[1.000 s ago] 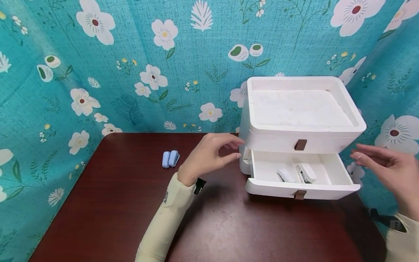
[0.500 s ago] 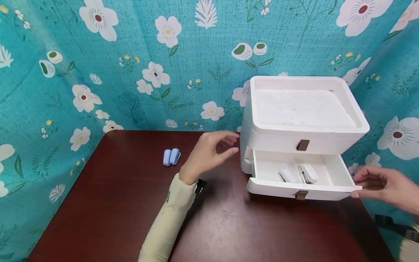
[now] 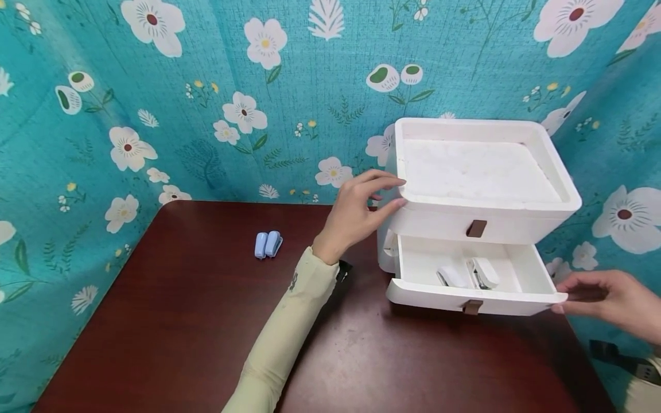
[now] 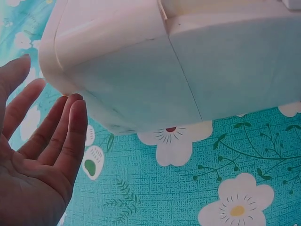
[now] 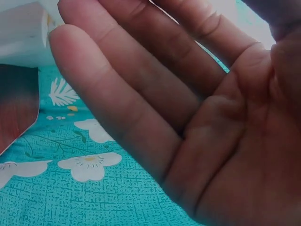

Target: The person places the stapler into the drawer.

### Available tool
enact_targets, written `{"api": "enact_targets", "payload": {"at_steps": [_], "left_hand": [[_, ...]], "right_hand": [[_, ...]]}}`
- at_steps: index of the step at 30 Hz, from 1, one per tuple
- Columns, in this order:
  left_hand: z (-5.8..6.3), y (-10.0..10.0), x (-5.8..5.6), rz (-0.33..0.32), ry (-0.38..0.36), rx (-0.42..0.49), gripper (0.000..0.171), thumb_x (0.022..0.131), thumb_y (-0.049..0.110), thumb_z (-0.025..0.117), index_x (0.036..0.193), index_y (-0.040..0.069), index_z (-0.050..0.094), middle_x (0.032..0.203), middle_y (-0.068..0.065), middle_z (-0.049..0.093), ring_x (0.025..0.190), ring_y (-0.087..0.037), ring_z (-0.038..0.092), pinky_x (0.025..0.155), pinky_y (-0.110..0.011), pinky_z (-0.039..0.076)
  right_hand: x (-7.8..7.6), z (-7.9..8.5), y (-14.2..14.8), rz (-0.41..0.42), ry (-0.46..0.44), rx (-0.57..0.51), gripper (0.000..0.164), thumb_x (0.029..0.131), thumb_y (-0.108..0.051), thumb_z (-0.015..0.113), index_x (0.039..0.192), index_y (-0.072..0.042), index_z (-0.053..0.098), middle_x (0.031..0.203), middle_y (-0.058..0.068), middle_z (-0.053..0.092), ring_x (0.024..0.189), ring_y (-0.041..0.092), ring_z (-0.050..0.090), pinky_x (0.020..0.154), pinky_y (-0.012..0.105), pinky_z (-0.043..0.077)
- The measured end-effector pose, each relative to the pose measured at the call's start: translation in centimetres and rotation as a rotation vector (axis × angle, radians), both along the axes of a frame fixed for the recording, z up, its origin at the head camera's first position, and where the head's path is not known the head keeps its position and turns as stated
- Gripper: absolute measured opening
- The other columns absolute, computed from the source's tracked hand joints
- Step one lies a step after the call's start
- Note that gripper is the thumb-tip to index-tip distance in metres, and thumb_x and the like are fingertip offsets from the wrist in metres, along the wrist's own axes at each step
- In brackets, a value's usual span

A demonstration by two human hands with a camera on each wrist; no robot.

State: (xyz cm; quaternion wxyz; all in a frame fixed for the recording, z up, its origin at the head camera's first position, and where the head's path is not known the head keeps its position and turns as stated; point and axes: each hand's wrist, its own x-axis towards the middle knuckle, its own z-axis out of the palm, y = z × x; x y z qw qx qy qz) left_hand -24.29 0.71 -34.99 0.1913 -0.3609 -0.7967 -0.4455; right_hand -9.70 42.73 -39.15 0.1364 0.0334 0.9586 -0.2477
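A white two-drawer organizer (image 3: 485, 172) stands at the right of the table, its lower drawer (image 3: 428, 292) pulled out. Inside that drawer lie two small white stapler-like things (image 3: 484, 272) with metal parts. My left hand (image 3: 356, 209) is at the organizer's upper left front corner, fingertips at the rim; in the left wrist view its fingers (image 4: 70, 136) look fairly straight beside the corner. My right hand (image 3: 611, 301) pinches the right end of the drawer front, thumb in front and fingers behind. The right wrist view shows the palm and extended fingers (image 5: 136, 113), the thumb's contact hidden.
Two small pale-blue stapler-like things (image 3: 267, 245) lie side by side on the dark red-brown table (image 3: 170, 321). A teal flowered cloth (image 3: 206, 74) hangs behind and beside the table. The organizer's upper drawer is closed, with a brown pull tab (image 3: 476, 228).
My left hand has moved up and right to the organizer's top corner. My right hand has come down and taken hold of the drawer's right front end. The drawer looks equally far out.
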Motion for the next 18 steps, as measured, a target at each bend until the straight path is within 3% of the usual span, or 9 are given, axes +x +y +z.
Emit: {"api": "enact_targets", "payload": {"at_steps": [7, 18], "left_hand": [[-0.3, 0.2, -0.3, 0.000, 0.014, -0.017, 0.026, 0.092, 0.032, 0.066, 0.113, 0.018, 0.072, 0.118, 0.002, 0.065, 0.104, -0.009, 0.063, 0.080, -0.015, 0.053], [-0.4, 0.2, -0.4, -0.029, -0.032, 0.005, 0.027, 0.092, 0.029, 0.066, 0.115, 0.017, 0.071, 0.117, 0.000, 0.064, 0.102, -0.011, 0.066, 0.080, -0.018, 0.056]], "right_hand": [[-0.1, -0.3, 0.1, -0.013, 0.034, 0.010, 0.055, 0.076, -0.044, 0.080, 0.109, -0.002, 0.068, 0.098, 0.015, 0.073, 0.075, 0.011, 0.066, 0.066, 0.042, 0.060], [-1.8, -0.9, -0.5, -0.056, 0.273, 0.021, 0.047, 0.080, -0.036, 0.078, 0.109, 0.000, 0.068, 0.097, 0.025, 0.070, 0.064, 0.004, 0.063, 0.056, 0.037, 0.058]]}}
